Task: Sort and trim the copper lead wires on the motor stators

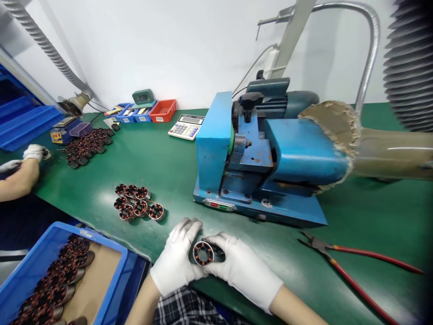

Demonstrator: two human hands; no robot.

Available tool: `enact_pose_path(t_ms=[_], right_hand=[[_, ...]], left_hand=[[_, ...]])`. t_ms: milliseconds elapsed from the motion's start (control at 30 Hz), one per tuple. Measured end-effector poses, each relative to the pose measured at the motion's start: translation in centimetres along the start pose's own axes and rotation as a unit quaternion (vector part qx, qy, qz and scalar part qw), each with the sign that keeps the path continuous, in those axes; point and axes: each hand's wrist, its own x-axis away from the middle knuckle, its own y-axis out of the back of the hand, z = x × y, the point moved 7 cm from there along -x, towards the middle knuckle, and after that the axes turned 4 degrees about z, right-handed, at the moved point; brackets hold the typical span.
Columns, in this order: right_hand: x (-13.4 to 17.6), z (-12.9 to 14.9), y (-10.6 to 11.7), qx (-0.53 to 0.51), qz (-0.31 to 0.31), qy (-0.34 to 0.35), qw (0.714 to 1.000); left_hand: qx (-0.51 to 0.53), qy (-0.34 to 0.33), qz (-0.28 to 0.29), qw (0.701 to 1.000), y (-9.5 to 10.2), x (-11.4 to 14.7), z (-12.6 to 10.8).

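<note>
Near the table's front edge, a motor stator with copper windings inside a metal ring is held between my two white-gloved hands, its round open end facing up. My left hand curls around its left side, thumb at the near edge. From the right, my right hand grips it between thumb and fingers. Just left of my hands a small group of similar stators stands on the green table, with loose wire ends sticking out.
A blue grinding machine stands beyond my hands, with red-handled pliers to its right. At lower left is a blue bin of stators. Farther back are a calculator, a red tray and a stator pile beside a co-worker's gloved hand.
</note>
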Motion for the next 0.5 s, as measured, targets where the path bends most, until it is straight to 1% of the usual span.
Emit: enact_pose_path(t_ms=[33,67,200,267,333,400,500], right_hand=[[0.0,-0.1,0.0,-0.015,0.013,0.002,1.0],[0.0,-0.2,-0.1,-0.029,0.021,-0.002,0.999],[0.0,-1.0,-0.4,-0.084,0.031,-0.038,0.995],[-0.3,-1.0,-0.8,-0.166,0.068,-0.053,0.982],[-0.5,-0.6,-0.7,-0.25,0.095,-0.064,0.961],[-0.6,-0.3,0.4,-0.3,0.078,-0.071,0.948],[-0.4,-0.4,3.0,-0.34,-0.002,-0.061,0.938]], left_hand=[[0.033,-0.009,0.011,0.999,-0.2,-0.3,-0.3],[0.058,-0.006,0.01,0.998,-0.3,-0.4,-0.5],[0.095,0.059,-0.054,0.992,-0.6,0.2,-0.4],[0.102,0.087,-0.07,0.988,-0.7,0.6,-0.3],[0.11,0.109,-0.079,0.985,-0.7,0.6,-0.2],[0.115,0.122,-0.09,0.982,-0.6,0.5,-0.4],[0.114,0.131,-0.104,0.979,-0.6,0.2,-0.6]])
